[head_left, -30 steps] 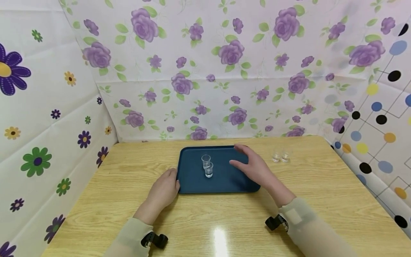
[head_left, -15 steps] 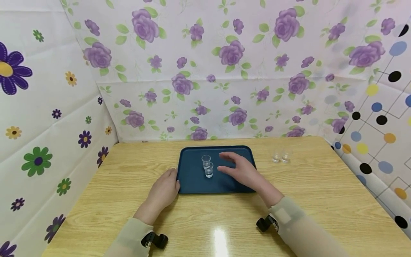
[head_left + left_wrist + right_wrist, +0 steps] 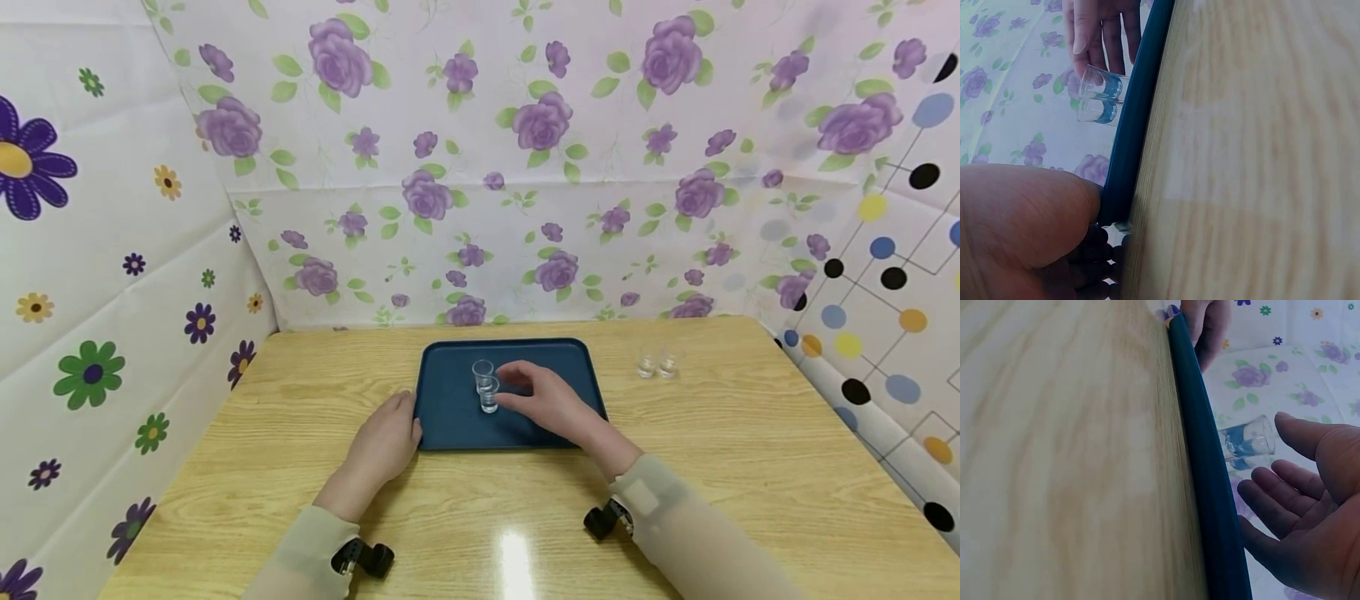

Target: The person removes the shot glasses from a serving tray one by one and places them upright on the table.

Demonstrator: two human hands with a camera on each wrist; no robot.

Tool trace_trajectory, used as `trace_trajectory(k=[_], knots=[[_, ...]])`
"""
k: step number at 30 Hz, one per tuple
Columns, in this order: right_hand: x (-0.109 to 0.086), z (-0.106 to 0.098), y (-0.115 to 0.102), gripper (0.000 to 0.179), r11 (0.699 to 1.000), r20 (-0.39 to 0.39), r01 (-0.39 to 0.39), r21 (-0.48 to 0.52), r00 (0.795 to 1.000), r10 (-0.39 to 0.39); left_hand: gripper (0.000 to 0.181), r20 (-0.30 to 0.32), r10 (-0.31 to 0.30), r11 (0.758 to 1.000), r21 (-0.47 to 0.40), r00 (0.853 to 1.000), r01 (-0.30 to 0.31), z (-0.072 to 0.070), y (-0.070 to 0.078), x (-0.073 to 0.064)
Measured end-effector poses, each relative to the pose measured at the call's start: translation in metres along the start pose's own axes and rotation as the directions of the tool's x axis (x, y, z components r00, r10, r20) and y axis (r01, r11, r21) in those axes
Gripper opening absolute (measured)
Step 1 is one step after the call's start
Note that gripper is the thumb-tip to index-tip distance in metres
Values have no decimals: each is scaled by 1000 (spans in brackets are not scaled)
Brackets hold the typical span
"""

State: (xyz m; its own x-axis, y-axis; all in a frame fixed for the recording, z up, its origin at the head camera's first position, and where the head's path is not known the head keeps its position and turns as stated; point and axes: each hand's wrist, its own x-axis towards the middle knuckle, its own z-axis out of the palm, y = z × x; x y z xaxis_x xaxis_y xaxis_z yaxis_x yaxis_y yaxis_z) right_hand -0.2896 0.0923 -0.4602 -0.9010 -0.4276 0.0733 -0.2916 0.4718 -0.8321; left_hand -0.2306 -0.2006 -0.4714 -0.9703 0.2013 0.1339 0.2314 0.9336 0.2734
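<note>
On the dark blue tray (image 3: 450, 429) stand two small clear shot glasses, a rear glass (image 3: 482, 372) and a front glass (image 3: 489, 398), close together and upright. My right hand (image 3: 546, 402) reaches over the tray from the right, thumb and fingers spread apart. Its tips are right at the front glass, overlapping its side in the head view. The right wrist view shows a gap between the thumb (image 3: 1300, 434) and the curved fingers, beside a glass (image 3: 1250, 439). At the tray's left edge, my left hand (image 3: 381, 440) holds the rim near the front corner, fingertips partly hidden.
Two more clear shot glasses, a left one (image 3: 646, 365) and a right one (image 3: 667, 365), stand on the wooden table (image 3: 450, 517) to the right of the tray. A flower-patterned cloth (image 3: 495, 217) rises behind the table's back edge.
My right hand has moved left across the tray, from its right side up to the front glass. The left hand, tray and glasses have stayed in place.
</note>
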Motion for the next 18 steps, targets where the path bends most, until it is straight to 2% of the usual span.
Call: trace_trajectory(k=[7,18], knots=[[5,7,-1,42,1000,10,-19,20,1000,19,50,2,-1,1000,1,1000,1,0,0,-1],[12,12,-1,36,998,10,-53,32,999,53,50,-8,8,1000,7,1000,-8,0,0,-1]])
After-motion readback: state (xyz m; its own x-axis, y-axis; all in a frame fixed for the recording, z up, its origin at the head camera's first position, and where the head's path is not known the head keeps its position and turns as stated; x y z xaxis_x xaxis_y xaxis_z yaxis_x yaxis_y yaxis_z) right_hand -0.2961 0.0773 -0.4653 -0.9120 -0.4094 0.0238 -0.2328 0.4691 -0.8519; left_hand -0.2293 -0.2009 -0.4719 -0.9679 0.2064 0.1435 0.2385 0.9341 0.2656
